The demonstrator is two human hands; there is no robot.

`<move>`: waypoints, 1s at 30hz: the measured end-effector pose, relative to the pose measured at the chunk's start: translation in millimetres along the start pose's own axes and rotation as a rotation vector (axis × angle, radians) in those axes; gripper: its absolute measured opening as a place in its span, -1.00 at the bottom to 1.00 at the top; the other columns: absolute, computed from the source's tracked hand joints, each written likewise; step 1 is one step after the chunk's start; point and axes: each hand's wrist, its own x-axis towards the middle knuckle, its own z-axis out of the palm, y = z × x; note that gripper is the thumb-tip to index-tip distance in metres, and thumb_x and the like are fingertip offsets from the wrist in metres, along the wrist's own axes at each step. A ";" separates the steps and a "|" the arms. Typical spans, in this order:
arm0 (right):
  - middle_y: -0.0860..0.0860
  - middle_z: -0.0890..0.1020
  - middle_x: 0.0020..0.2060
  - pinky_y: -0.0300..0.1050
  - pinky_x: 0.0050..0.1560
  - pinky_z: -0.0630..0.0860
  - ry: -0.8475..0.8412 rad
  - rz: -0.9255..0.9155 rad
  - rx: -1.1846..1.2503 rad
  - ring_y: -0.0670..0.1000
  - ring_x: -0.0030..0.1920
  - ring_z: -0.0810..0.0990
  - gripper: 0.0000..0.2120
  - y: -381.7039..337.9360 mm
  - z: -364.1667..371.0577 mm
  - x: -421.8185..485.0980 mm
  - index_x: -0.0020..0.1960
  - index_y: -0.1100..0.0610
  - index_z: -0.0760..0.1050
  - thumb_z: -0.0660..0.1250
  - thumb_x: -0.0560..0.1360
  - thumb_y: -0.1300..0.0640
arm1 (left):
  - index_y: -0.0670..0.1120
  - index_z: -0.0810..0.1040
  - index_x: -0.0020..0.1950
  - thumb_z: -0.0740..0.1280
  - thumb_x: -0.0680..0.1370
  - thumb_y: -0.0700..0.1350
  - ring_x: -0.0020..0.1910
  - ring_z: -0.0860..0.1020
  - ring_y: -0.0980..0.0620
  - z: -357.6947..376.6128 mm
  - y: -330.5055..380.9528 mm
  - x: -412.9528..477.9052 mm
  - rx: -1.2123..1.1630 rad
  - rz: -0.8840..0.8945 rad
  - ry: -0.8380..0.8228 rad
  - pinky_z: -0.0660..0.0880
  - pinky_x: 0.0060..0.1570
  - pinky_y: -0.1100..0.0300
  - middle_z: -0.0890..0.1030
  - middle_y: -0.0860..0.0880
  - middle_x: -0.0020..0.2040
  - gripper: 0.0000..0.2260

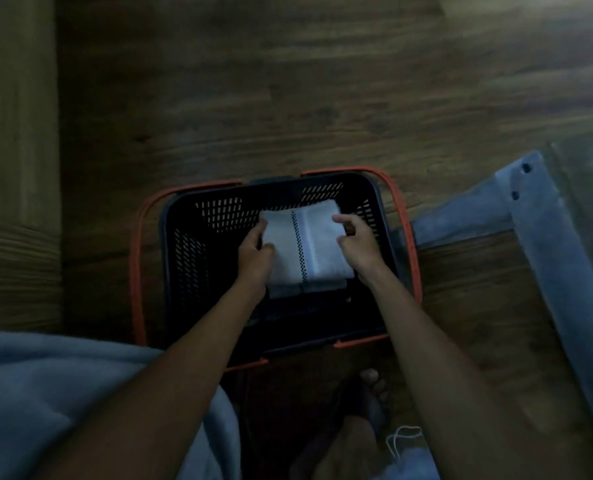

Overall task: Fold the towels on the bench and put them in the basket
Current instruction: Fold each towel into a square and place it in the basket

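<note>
A folded white towel [309, 244] with a dark checkered stripe lies inside the black basket [184, 271], which has orange handles. It rests on top of another folded white towel [288, 292] whose edge shows below it. My left hand [255, 252] grips the top towel's left edge, thumb on top. At the towel's right edge my right hand [357, 244] has its fingers loosely curved, with a gap between thumb and forefinger, touching the cloth at most.
The basket stands on a wooden floor [288, 98]. A grey metal frame [544, 230] runs along the right. A blue blanket [46, 393] covers the lower left. My foot [371, 393] is just below the basket, with a white cord [400, 441] beside it.
</note>
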 end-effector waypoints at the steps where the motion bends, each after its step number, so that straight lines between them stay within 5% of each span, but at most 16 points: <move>1: 0.09 0.47 0.30 -0.28 0.02 0.43 0.001 0.003 0.007 0.03 0.35 0.41 -0.55 5.2 2.3 5.0 0.22 0.14 0.47 0.09 0.46 0.49 | -0.02 0.36 0.44 0.14 0.54 -0.37 0.20 0.47 0.03 1.2 -3.8 3.4 0.011 -0.004 -0.003 0.44 0.22 0.15 0.45 -0.04 0.34 -0.50; 8: 0.13 0.47 0.29 0.03 0.29 0.43 -0.034 -0.019 -0.086 0.13 0.31 0.43 -0.58 32.8 11.9 22.5 0.26 0.14 0.43 0.11 0.49 0.44 | -0.04 0.33 0.46 0.15 0.56 -0.36 0.20 0.42 0.10 1.2 -26.1 18.1 0.103 0.017 0.000 0.36 0.15 0.31 0.41 -0.06 0.38 -0.51; 10: 0.17 0.38 0.33 0.00 0.27 0.40 -0.047 -0.111 -0.315 0.16 0.31 0.40 -0.57 34.6 12.8 20.8 0.35 0.16 0.36 0.12 0.52 0.38 | -0.07 0.31 0.47 0.19 0.57 -0.31 0.29 0.40 0.03 -1.2 -28.4 20.8 0.216 0.079 -0.020 0.32 0.22 0.30 0.36 -0.09 0.43 -0.53; 14: 0.19 0.21 0.47 0.12 0.20 0.41 0.167 -0.463 -0.986 0.20 0.41 0.27 -0.41 35.4 25.4 8.7 0.47 0.21 0.19 0.26 0.47 0.26 | -0.12 0.28 0.49 0.30 0.54 -0.14 0.41 0.22 -0.16 -4.5 -32.5 23.4 0.832 0.463 -0.017 0.22 0.33 0.10 0.17 -0.11 0.53 -0.49; 18: 0.18 0.02 0.53 0.06 0.44 0.09 0.034 -0.480 -1.189 0.13 0.52 0.05 -0.37 53.9 26.0 17.0 0.53 0.25 0.00 0.09 0.60 -0.04 | -0.05 -0.01 0.56 0.10 0.62 0.07 0.50 0.03 -0.08 -2.8 -34.7 25.0 1.182 0.465 -0.131 0.10 0.37 -0.13 -0.08 -0.01 0.58 -0.43; 23: 0.16 -0.11 0.54 -0.01 0.47 -0.20 -0.020 -0.368 -1.255 0.10 0.54 -0.09 -0.36 61.5 30.7 20.1 0.54 0.23 -0.18 -0.14 0.62 -0.14 | -0.01 -0.22 0.56 -0.06 0.64 0.13 0.54 -0.14 -0.09 -0.8 -36.3 30.2 1.383 0.377 -0.224 -0.10 0.42 -0.20 -0.23 0.02 0.57 -0.43; 27: 0.17 -0.15 0.54 0.03 0.49 -0.07 -0.124 -0.282 -1.275 0.14 0.53 -0.14 -0.31 39.4 25.0 14.0 0.54 0.22 -0.20 -0.05 0.61 -0.16 | -0.06 -0.07 0.56 0.05 0.61 0.11 0.53 -0.07 -0.09 -2.3 -22.8 20.6 1.387 0.419 -0.185 -0.02 0.40 -0.17 -0.10 -0.04 0.58 -0.41; 30: 0.24 0.18 0.47 0.09 0.31 0.28 -0.081 -0.325 -1.171 0.21 0.43 0.23 -0.40 10.1 13.7 -5.0 0.51 0.21 0.05 0.08 0.60 -0.08 | -0.08 0.21 0.49 0.16 0.57 0.05 0.49 0.09 -0.07 -6.4 -1.4 6.0 1.389 0.528 -0.099 0.08 0.35 -0.06 0.12 -0.11 0.54 -0.49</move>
